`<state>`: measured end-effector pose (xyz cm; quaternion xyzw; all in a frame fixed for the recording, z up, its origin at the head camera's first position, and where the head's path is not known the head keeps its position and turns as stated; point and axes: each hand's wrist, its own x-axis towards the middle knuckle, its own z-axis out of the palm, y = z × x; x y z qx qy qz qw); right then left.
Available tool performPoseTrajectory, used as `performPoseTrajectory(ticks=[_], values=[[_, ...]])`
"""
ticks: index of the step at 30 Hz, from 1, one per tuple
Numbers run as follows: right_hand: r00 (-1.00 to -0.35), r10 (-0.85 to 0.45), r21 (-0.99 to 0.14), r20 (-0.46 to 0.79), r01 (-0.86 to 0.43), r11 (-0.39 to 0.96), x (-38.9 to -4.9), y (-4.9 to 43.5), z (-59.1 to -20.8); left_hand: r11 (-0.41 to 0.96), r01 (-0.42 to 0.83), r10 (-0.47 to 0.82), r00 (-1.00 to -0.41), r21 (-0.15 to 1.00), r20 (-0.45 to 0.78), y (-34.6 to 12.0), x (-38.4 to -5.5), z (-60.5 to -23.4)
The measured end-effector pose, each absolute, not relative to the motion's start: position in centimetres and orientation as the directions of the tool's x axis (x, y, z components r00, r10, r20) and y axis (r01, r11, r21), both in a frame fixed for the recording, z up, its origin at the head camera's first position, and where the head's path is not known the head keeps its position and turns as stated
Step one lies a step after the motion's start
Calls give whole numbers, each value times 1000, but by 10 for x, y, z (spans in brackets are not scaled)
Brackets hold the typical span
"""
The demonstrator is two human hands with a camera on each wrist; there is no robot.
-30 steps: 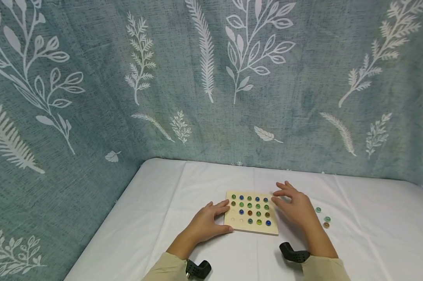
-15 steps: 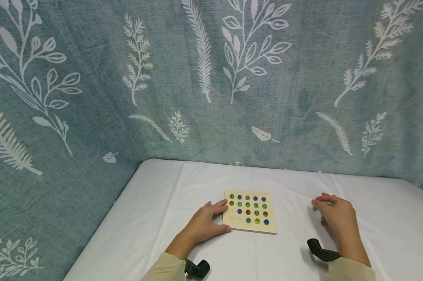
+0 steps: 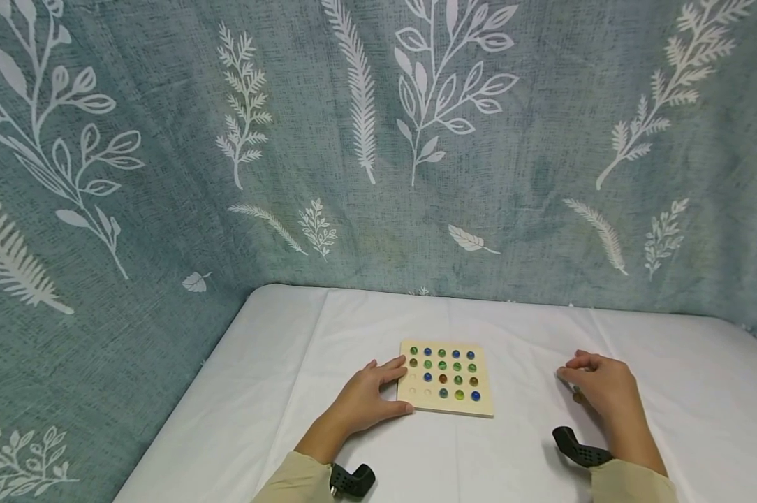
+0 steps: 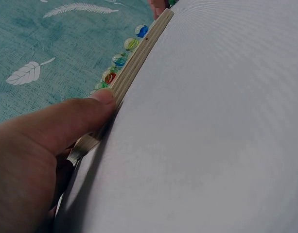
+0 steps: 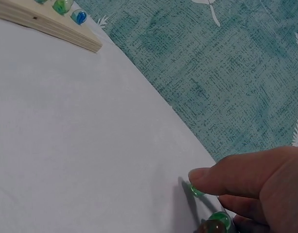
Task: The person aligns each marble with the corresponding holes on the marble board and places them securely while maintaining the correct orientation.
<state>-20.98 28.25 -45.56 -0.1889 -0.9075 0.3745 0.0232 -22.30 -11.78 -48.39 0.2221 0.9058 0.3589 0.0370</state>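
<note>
A pale wooden board (image 3: pixel 484 381) with rows of round hollows lies on the white cloth. Glass marbles in green, blue, amber and red fill most hollows; three at the lower left hold none. My left hand (image 3: pixel 367 402) holds the board's left side, its thumb (image 4: pixel 97 104) on the front edge. Away to the right, my right hand (image 3: pixel 605 384) pinches a green marble (image 5: pixel 195 191) low over the cloth, the thumb partly covering it. Beside those fingers sit a brown marble (image 5: pixel 213 226) and another green marble (image 5: pixel 221 218), both close to the hand.
White cloth (image 3: pixel 517 447) covers the table, with bare cloth between the board and my right hand. Behind the table hangs a teal curtain (image 3: pixel 378 230) with a white leaf print. A black wrist mount (image 3: pixel 582 447) sits by my right wrist, another (image 3: pixel 353 482) by my left.
My right hand has moved right, from the board's upper right corner to the loose marbles, and its fingers have closed on a green one. My left hand stays on the board.
</note>
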Motion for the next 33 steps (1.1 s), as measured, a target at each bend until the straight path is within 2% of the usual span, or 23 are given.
performPoseTrajectory(ticks=[16, 33], values=[[-932, 358, -659, -53, 302, 689, -209, 279, -458, 632, 382, 431, -896, 674, 105, -118, -224, -485], [-913, 398, -631, -86, 359, 687, -214, 273, -456, 640, 368, 423, -902, 674, 91, -118, -222, -483]])
